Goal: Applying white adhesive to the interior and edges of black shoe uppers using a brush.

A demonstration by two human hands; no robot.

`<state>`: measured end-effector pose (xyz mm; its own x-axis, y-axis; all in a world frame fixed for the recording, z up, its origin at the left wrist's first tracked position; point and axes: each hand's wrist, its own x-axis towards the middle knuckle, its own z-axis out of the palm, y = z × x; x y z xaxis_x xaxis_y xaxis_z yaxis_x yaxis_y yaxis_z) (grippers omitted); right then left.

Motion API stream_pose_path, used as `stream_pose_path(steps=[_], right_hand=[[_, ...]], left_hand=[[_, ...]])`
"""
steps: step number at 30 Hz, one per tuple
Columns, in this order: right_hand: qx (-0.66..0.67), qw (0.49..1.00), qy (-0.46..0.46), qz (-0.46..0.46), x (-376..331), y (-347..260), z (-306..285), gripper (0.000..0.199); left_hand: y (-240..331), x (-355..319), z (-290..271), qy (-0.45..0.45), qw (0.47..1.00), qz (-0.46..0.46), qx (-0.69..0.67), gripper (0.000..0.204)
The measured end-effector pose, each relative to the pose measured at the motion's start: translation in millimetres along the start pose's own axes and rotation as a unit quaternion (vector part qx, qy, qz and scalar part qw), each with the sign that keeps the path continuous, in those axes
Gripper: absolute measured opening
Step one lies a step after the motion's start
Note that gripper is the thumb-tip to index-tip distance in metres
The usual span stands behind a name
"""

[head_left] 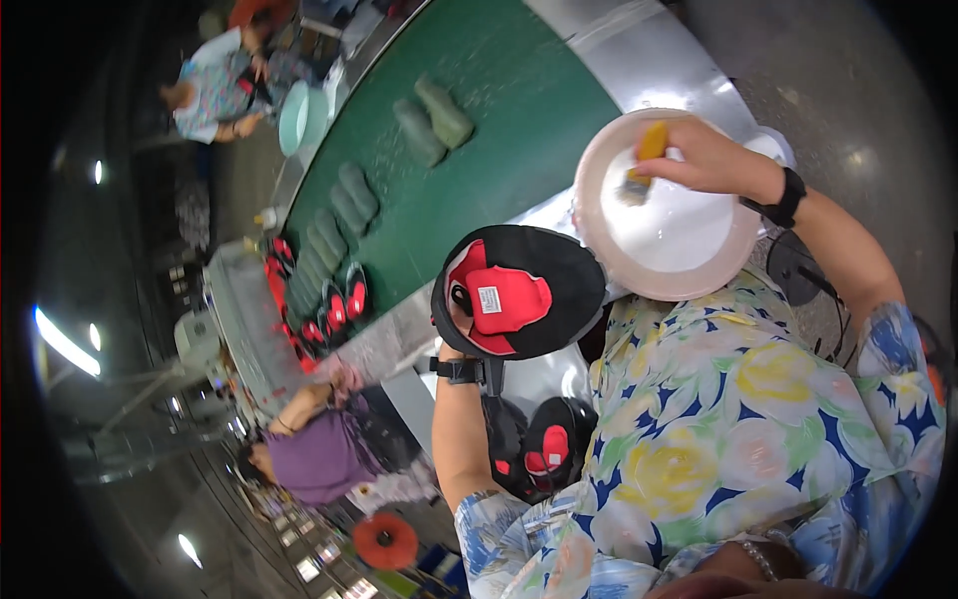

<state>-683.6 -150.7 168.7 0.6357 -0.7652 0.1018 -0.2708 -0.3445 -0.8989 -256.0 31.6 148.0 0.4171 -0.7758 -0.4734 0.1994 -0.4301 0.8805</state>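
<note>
My right hand (703, 157) is closed round the yellow handle of a paintbrush (652, 147). Its bristles point down into a pale pink basin (591, 248) of white liquid; whether they touch the liquid I cannot tell. To the left of the basin, my left hand (460, 321) holds up a black shoe upper (574, 290) with a red lining and a white label. Most of that hand's fingers are hidden by the upper. More black-and-red shoe uppers (551, 449) rest below it, beside my left forearm.
A green conveyor belt (519, 110) carries pairs of grey-green shoe-shaped pieces (439, 112) and black-and-red uppers (334, 307). Its metal edge (659, 50) runs past the basin. One co-worker (319, 454) in purple works at left; another (215, 85) stands across the belt near a mint basin (302, 118).
</note>
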Motion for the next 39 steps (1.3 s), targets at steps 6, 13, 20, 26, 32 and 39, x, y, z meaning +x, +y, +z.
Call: stream_pose_path(steps=[6,13,20,26,32,39], right_hand=[[0.089,0.987,0.038,-0.128,6.9,-45.9,-18.7,0.018],[-0.007,0.988,0.151,0.029,-17.1,-36.9,-30.2,0.029],[0.11,0.953,0.244,0.139,-18.7,-25.1,4.7,0.03],[0.252,0.93,0.19,0.188,-22.7,-40.5,21.5,0.028],[0.325,0.914,0.108,0.219,-26.3,-63.7,34.3,0.027],[0.361,0.922,0.137,0.032,-19.2,-78.9,24.1,0.021]], left_hand=[[22.8,26.4,71.7,-0.076,0.996,0.035,-0.031,0.038],[23.3,8.3,105.3,-0.085,0.99,0.071,-0.081,0.037],[5.4,-3.4,127.2,-0.056,0.983,0.093,-0.146,0.036],[45.6,-34.4,197.3,-0.048,0.925,0.375,0.035,0.049],[44.6,1.1,161.7,-0.073,0.794,0.572,0.193,0.051],[6.5,55.7,31.0,-0.241,0.968,0.061,-0.035,0.045]])
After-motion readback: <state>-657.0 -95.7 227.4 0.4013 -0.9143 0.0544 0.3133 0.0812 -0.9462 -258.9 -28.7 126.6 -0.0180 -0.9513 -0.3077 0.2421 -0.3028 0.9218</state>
